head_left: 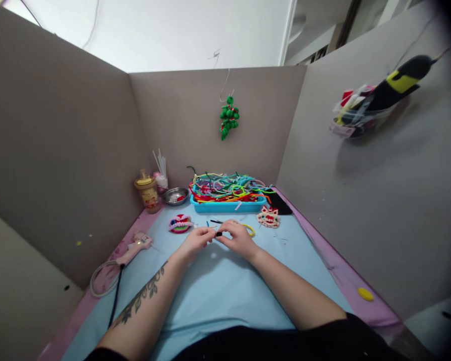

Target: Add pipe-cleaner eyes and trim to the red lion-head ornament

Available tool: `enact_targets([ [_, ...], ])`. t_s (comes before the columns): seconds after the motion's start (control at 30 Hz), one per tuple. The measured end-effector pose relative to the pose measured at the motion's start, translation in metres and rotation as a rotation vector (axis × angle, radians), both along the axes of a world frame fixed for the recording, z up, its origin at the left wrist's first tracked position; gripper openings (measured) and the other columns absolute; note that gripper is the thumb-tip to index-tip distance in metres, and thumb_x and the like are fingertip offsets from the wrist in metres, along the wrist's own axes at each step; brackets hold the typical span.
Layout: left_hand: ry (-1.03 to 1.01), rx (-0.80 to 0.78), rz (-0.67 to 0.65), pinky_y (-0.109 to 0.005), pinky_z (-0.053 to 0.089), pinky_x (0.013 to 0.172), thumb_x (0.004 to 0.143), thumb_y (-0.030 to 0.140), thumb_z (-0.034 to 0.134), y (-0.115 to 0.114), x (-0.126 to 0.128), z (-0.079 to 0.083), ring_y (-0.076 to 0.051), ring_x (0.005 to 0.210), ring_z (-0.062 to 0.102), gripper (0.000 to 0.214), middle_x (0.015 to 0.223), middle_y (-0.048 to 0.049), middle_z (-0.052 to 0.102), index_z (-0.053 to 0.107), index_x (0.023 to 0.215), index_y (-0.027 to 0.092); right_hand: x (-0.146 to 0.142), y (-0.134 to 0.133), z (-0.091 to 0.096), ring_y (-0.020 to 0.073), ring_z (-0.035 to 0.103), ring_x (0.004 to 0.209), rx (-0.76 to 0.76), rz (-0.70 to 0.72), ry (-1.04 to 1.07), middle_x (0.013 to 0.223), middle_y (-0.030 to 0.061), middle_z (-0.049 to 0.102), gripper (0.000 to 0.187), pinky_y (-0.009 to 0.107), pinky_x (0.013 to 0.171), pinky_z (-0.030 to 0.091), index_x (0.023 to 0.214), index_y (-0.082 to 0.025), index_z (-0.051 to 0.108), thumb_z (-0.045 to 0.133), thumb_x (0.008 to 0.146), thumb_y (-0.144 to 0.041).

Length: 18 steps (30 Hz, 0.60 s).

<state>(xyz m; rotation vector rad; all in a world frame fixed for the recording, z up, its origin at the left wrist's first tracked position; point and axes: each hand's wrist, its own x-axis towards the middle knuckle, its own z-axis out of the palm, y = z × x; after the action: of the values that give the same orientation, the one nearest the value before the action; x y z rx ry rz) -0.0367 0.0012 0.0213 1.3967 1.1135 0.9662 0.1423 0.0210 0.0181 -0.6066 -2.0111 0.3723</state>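
Both my hands meet over the light blue mat point(218, 291) at the middle of the table. My left hand point(196, 240) and my right hand point(237, 236) pinch a small black piece point(219, 233) between their fingertips; what it is I cannot make out. A yellow pipe-cleaner loop point(250, 229) lies just behind my right hand. A thin dark pipe cleaner point(216, 221) lies right behind the fingers. A blue tray point(228, 204) heaped with several coloured pipe cleaners stands beyond the hands.
A pink glue gun point(137, 244) with its cord lies at the left. A red-and-pink craft piece point(180, 223), a white-and-red one point(268, 216), a metal bowl point(175, 196) and a lidded cup point(147, 191) sit nearby. Grey partition walls enclose the table; a green ornament point(229, 118) hangs at the back.
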Motion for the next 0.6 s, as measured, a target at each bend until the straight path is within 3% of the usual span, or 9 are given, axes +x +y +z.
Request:
enact_targets([
  [0.37,-0.048,-0.024,-0.02,-0.022,0.023,0.049,0.065,0.048,0.069,-0.0031,0.0006,0.0033,-0.007,0.051,0.033,0.035,0.057,0.003,0.047,0.062,0.068,0.014,-0.0013,-0.0006,-0.002,0.0188,0.059,0.078,0.005,-0.004,0.0,0.077,0.0047,0.066,0.008,0.035,0.075,0.045,0.081,-0.022,0.065,0.065,0.079,-0.029],
  [0.6,-0.024,-0.002,0.082,-0.024,0.025,0.052,0.061,0.045,0.071,-0.0054,0.0061,0.0049,-0.009,0.052,0.038,0.033,0.052,0.0029,0.05,0.064,0.063,0.012,-0.0016,-0.0002,-0.0052,0.0198,0.058,0.082,0.025,-0.01,-0.012,0.08,0.0049,0.065,0.006,0.036,0.078,0.045,0.083,-0.022,0.065,0.065,0.078,-0.026],
])
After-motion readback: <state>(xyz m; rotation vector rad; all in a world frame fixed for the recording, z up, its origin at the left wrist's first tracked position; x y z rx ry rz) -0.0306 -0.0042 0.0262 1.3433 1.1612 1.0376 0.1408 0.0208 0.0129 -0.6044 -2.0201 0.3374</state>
